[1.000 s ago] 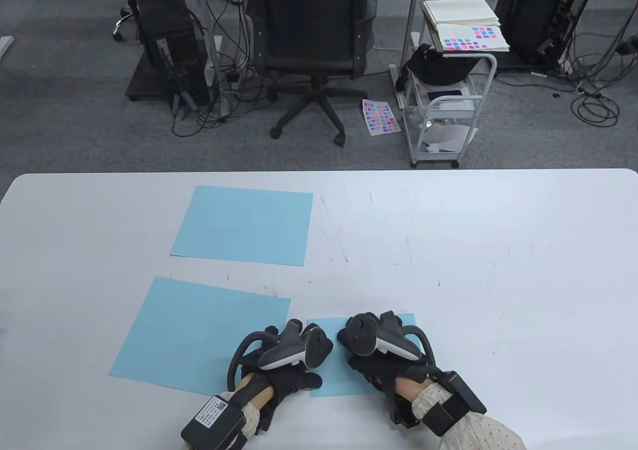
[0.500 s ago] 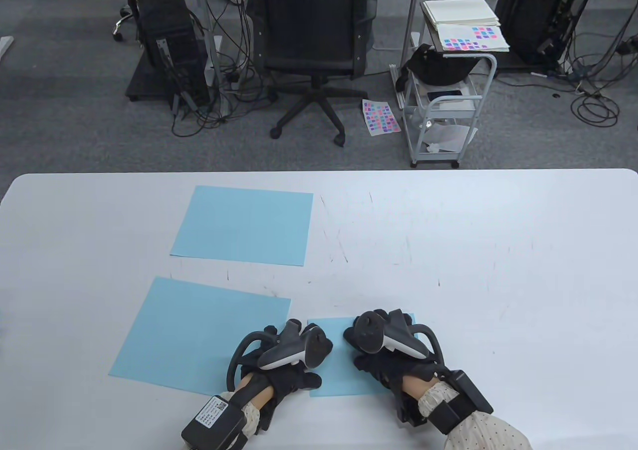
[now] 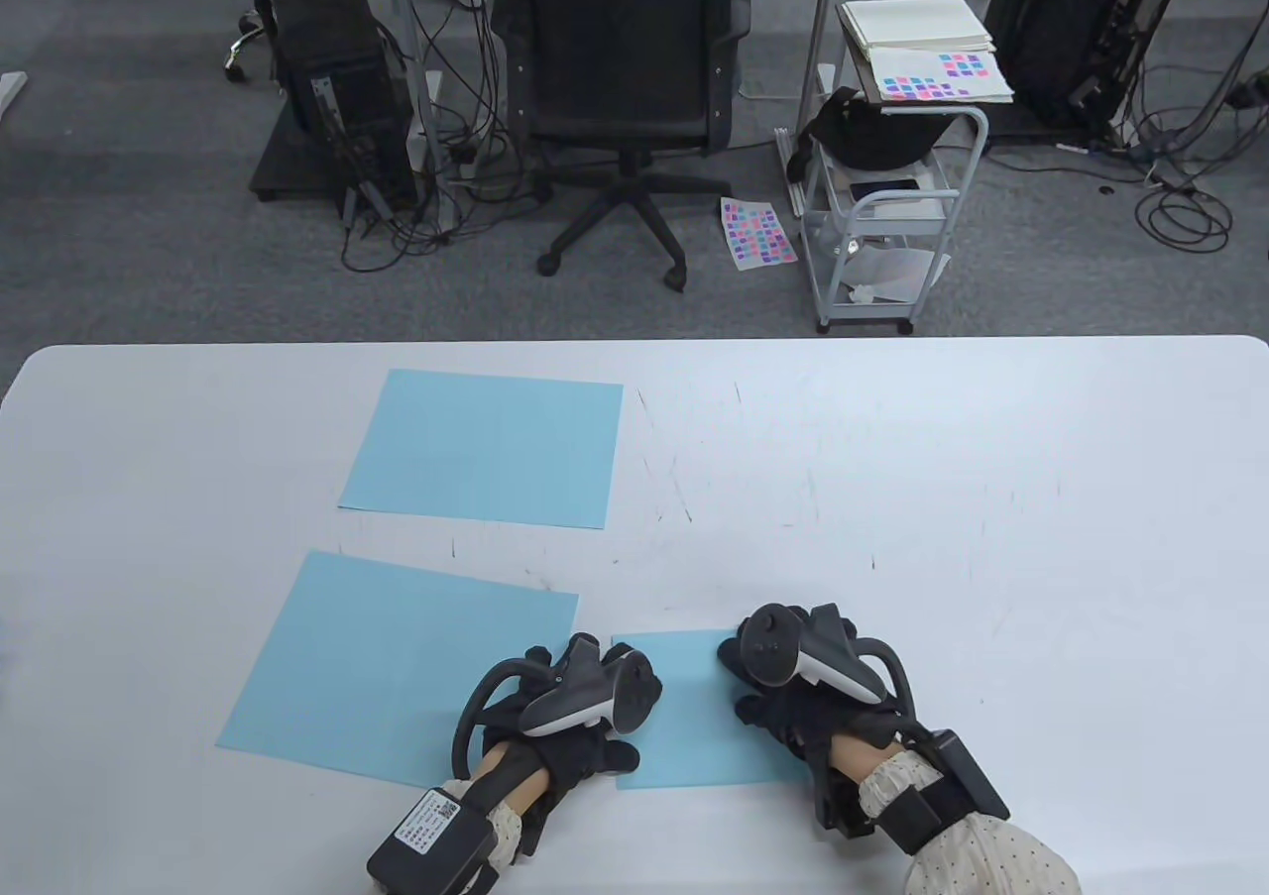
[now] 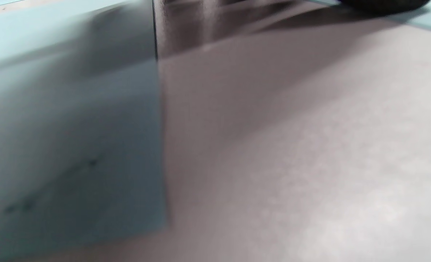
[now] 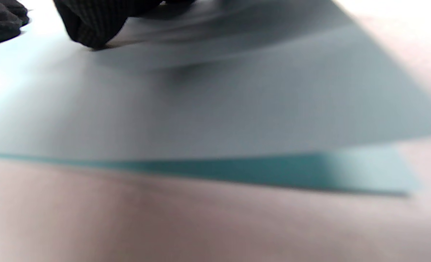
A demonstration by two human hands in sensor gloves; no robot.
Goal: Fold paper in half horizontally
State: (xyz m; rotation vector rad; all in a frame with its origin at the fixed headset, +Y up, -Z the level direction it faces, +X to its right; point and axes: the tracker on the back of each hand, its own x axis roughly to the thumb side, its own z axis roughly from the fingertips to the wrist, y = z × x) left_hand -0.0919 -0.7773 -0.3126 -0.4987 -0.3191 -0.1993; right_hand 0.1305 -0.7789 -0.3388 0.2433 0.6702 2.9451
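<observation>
On table [image 3: 991, 499]: three blue sheets [image 3: 694, 727], two hands [image 3: 793, 697].

Office chair [image 3: 625, 72], wire cart [image 3: 887, 211].

No words or numbers can be read; the white label [image 3: 428, 820] on the left wrist box is too small.

Two flat blue sheets [image 3: 397, 667] [image 3: 483, 447] lie left; table [image 3: 991, 538] bare rightward.
</observation>
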